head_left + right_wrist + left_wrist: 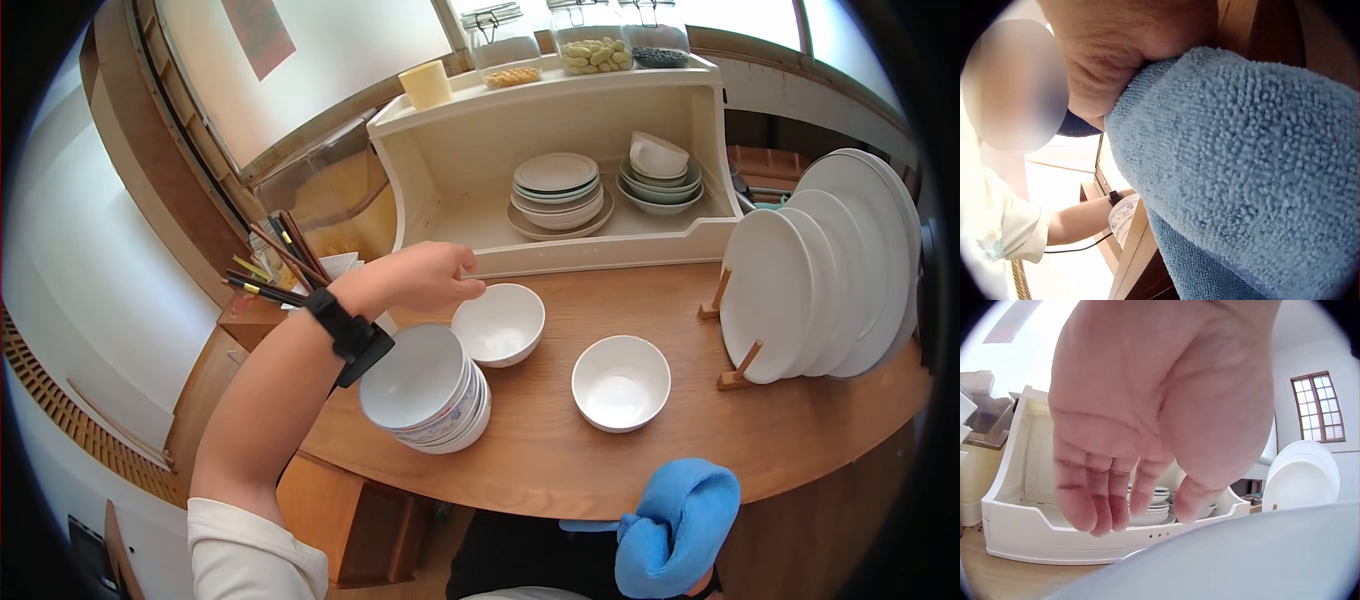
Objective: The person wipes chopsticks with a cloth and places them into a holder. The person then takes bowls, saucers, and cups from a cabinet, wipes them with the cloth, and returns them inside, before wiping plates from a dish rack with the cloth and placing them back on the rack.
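My left hand (432, 274) hovers above the far-left edge of a white bowl (508, 335), its fingers loosely bent and holding nothing. In the left wrist view the palm and relaxed fingers of the left hand (1154, 406) fill the middle. Under my left wrist stands a stack of bowls (415, 385), some with a blue pattern. Another white bowl (621, 385) sits apart to the right. A blue cloth (668, 520) is bunched at the table's front edge, held by my right hand (1141, 47); the cloth (1241, 169) hides its fingers.
A cream shelf (600, 255) at the back holds stacked plates (556, 172) and bowls (660, 198), with glass jars (597, 50) and a yellow cup (427, 85) on top. Upright plates (765, 300) stand in a wooden rack at right. Chopsticks (285, 262) stick up at left.
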A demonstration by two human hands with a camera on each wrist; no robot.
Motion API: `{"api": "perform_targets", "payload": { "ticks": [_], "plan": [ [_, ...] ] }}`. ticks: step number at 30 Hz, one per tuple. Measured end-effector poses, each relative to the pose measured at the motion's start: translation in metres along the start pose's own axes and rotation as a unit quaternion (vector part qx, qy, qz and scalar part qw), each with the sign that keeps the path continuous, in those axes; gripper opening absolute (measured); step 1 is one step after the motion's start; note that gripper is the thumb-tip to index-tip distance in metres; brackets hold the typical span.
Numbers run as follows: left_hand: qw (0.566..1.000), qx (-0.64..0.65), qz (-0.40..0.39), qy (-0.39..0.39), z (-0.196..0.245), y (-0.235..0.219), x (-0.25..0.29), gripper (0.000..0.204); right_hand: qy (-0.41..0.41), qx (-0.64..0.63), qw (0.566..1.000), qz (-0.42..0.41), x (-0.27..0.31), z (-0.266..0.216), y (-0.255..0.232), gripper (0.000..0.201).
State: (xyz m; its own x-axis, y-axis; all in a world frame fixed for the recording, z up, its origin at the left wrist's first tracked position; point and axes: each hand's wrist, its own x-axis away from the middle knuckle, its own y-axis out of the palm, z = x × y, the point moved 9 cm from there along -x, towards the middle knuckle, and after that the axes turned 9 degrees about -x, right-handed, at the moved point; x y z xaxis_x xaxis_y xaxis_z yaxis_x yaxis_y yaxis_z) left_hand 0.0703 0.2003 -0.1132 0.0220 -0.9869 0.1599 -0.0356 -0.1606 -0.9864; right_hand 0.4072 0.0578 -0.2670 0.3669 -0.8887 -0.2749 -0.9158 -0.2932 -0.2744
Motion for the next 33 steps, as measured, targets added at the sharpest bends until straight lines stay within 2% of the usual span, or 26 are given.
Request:
{"api": "perform_targets", "payload": {
  "ticks": [2,3,5,6,7,8,9,10,12,13,15,16,18,19,21,22,24,25,26,27,28,30,32,33],
  "plan": [
    [0.991,-0.058,-0.12,0.0,-0.001,0.025,-0.014,0.046,-0.079,0.022,0.996,-0.022,-0.015,-0.026,-0.004,0.015],
    [0.991,-0.059,-0.122,0.002,-0.006,0.033,-0.019,0.046,-0.117,0.032,0.992,-0.033,-0.023,-0.04,-0.005,0.015],
    [0.987,-0.085,-0.106,0.087,-0.003,0.048,-0.026,0.053,-0.19,0.051,0.979,-0.051,-0.032,-0.06,-0.006,0.015],
    [0.985,-0.088,-0.113,0.092,0.009,0.043,-0.025,0.053,-0.169,-0.021,0.983,-0.066,-0.037,-0.059,-0.006,0.016],
    [0.984,-0.06,-0.16,0.049,0.012,0.042,-0.02,0.054,-0.162,-0.023,0.984,-0.062,-0.038,-0.061,-0.008,0.016],
    [0.978,-0.033,-0.205,0.004,0.013,0.043,-0.014,0.056,-0.145,0.033,0.985,-0.084,-0.04,-0.065,-0.005,0.017],
    [0.977,-0.034,-0.209,0.005,0.016,0.042,-0.014,0.056,-0.128,0.089,0.982,-0.107,-0.042,-0.066,-0.004,0.018],
    [0.975,-0.007,-0.223,-0.018,0.015,0.043,-0.011,0.053,-0.127,0.087,0.982,-0.107,-0.048,-0.07,-0.011,0.018],
    [0.97,0.018,-0.237,-0.041,0.011,0.047,-0.01,0.051,-0.095,0.124,0.958,-0.24,-0.049,-0.064,-0.001,0.021],
    [0.973,0.015,-0.23,-0.033,0.01,0.05,-0.011,0.047,-0.094,0.123,0.958,-0.24,-0.042,-0.055,0.005,0.021],
    [0.975,0.011,-0.222,-0.025,0.007,0.056,-0.016,0.043,-0.112,-0.059,0.988,-0.094,-0.029,-0.034,-0.002,0.023],
    [0.975,-0.009,-0.224,-0.012,0.006,0.059,-0.018,0.037,-0.112,-0.059,0.988,-0.093,-0.03,-0.034,0.0,0.023],
    [0.974,-0.029,-0.224,0.003,0.01,0.06,-0.02,0.032,-0.143,0.069,0.982,-0.101,-0.026,-0.034,0.006,0.024],
    [0.976,-0.019,-0.216,-0.008,0.012,0.057,-0.02,0.029,-0.143,0.07,0.982,-0.098,-0.026,-0.031,0.008,0.024],
    [0.978,-0.01,-0.207,-0.018,0.02,0.046,-0.014,0.026,-0.142,-0.051,0.981,-0.12,-0.025,-0.026,0.013,0.025],
    [0.979,0.03,-0.196,-0.046,0.021,0.039,-0.01,0.026,-0.143,-0.05,0.981,-0.118,-0.022,-0.024,0.011,0.025],
    [0.978,0.07,-0.183,-0.074,0.019,0.033,-0.004,0.026,-0.149,0.096,0.977,-0.115,-0.026,-0.038,0.008,0.025],
    [0.984,0.075,-0.146,-0.073,0.017,0.025,-0.003,0.026,-0.151,0.096,0.977,-0.114,-0.025,-0.038,0.011,0.025],
    [0.988,0.079,-0.108,-0.073,0.015,0.018,-0.001,0.025,-0.19,0.115,0.973,-0.061,-0.023,-0.043,0.008,0.027],
    [0.989,0.079,-0.106,-0.072,0.013,0.015,0.004,0.025,-0.228,0.133,0.965,-0.007,-0.019,-0.049,0.003,0.029],
    [0.989,0.105,-0.076,-0.069,0.012,0.007,0.008,0.028,-0.229,0.134,0.964,-0.005,-0.017,-0.047,-0.001,0.029],
    [0.988,0.133,-0.044,-0.064,0.014,-0.006,0.018,0.03,-0.027,0.027,0.994,-0.104,-0.023,-0.015,0.0,0.021],
    [0.984,0.171,0.035,-0.023,0.025,-0.032,0.035,0.029,-0.014,0.046,0.996,-0.078,-0.014,-0.012,0.006,0.018],
    [0.984,0.171,0.039,-0.022,0.031,-0.04,0.046,0.029,0.0,0.061,0.997,-0.051,-0.014,-0.013,0.006,0.017]
  ]
}}
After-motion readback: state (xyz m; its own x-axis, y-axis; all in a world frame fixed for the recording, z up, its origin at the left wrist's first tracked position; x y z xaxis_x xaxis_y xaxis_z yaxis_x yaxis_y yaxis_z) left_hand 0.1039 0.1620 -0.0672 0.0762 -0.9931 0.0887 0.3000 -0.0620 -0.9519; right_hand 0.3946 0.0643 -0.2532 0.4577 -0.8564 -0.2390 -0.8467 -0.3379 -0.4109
